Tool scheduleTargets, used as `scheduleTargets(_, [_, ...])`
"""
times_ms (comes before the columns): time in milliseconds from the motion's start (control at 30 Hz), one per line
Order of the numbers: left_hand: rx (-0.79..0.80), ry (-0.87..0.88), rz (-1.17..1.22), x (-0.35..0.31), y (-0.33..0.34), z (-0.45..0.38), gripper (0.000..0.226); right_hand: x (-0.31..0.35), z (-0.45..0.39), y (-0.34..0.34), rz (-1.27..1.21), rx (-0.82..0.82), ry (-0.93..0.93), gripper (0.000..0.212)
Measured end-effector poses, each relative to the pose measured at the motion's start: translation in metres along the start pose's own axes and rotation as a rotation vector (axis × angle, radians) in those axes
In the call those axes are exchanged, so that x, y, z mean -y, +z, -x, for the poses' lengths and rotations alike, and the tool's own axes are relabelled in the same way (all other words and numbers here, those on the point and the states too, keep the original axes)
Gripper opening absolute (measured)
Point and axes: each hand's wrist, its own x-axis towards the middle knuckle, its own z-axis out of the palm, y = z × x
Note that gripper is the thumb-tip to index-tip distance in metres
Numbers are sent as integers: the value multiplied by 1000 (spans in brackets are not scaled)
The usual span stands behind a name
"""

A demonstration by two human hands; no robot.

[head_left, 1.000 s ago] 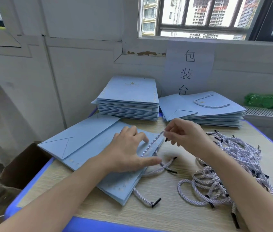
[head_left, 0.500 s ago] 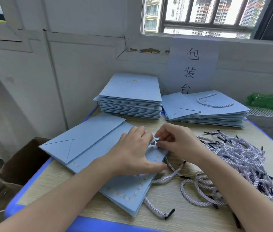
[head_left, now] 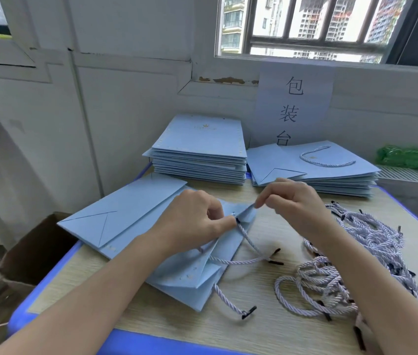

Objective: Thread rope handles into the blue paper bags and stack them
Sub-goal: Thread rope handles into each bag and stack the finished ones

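1. Head view shows a blue paper bag (head_left: 136,221) lying flat on the wooden table (head_left: 266,319), close to the person.
2. The left hand (head_left: 197,226) rests on the bag near its open edge. Its fingers are curled, and the thumb and a finger pinch the rope handle (head_left: 250,239) right at the little hole.
3. The right hand (head_left: 292,201) pinches the top flap of the bag and lifts it up a bit, so the mouth is open.
4. The rope runs from the hole down across the table. Another rope end sticks out under the bag, near the front.
5. A pile of loose ropes (head_left: 356,265) lies to the right, just beside the right arm.
6. At the back sit two stacks: plain bags (head_left: 200,152) on the left, and finished bags (head_left: 330,170) with a handle on top on the right.
7. I think the step now is poking the rope through the hole. Next, the rope needs a pull from inside, then the bag goes on the finished stack.
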Motion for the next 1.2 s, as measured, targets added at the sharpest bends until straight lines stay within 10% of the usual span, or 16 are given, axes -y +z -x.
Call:
scheduleTargets(367, [-65,10,-1,5,-2,0,43,-4,1,45,226,17,15,7])
scheduleTargets(833, [208,38,-234,8,3,2,67,-17,-2,-4,588,-100,286,34])
scheduleTargets(1200, [76,-92,-338,-1,35,-5,62,1,2,14,-81,206,230,24])
